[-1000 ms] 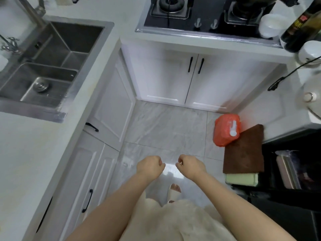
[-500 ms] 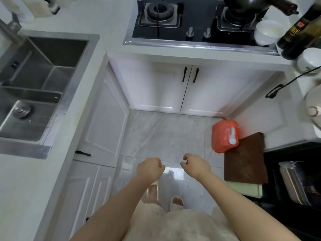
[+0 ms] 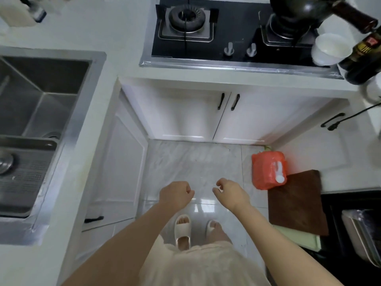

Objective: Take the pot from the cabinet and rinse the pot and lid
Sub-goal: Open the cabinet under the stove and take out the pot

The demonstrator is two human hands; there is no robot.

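While both hands are held out over the floor, nothing is gripped: left hand (image 3: pixel 176 195) is curled to a fist, right hand (image 3: pixel 232 194) is loosely half-open. Cabinet doors (image 3: pixel 218 114) ahead of the hands are closed; pot cannot be seen. Sink (image 3: pixel 41 112) is to the left.

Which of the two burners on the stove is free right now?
The left burner: its ring and grate are bare. The right burner has a black pan sitting on it.
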